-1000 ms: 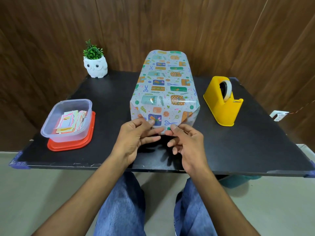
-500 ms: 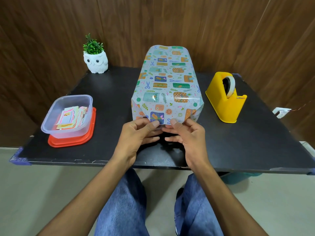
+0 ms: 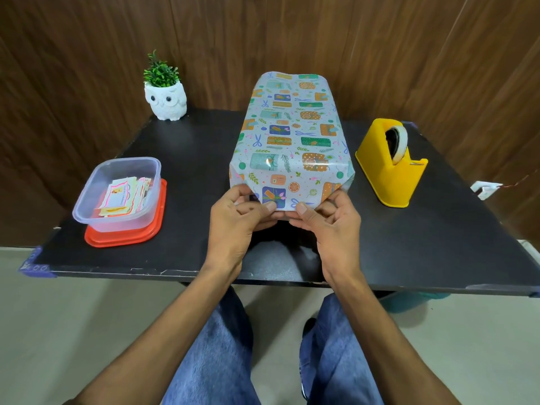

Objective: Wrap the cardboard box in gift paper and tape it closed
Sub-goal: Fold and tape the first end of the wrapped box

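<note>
Two grips: left hand, right hand pinch gift paper edge; box hidden.

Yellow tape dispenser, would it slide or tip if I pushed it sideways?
The yellow tape dispenser probably slides rather than tips: its base looks broad and flat. The tape roll sits recessed, so likely stays put.

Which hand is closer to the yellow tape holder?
The right hand: the yellow tape dispenser stands to its side; the left hand pinches the gift paper farther away.
</note>
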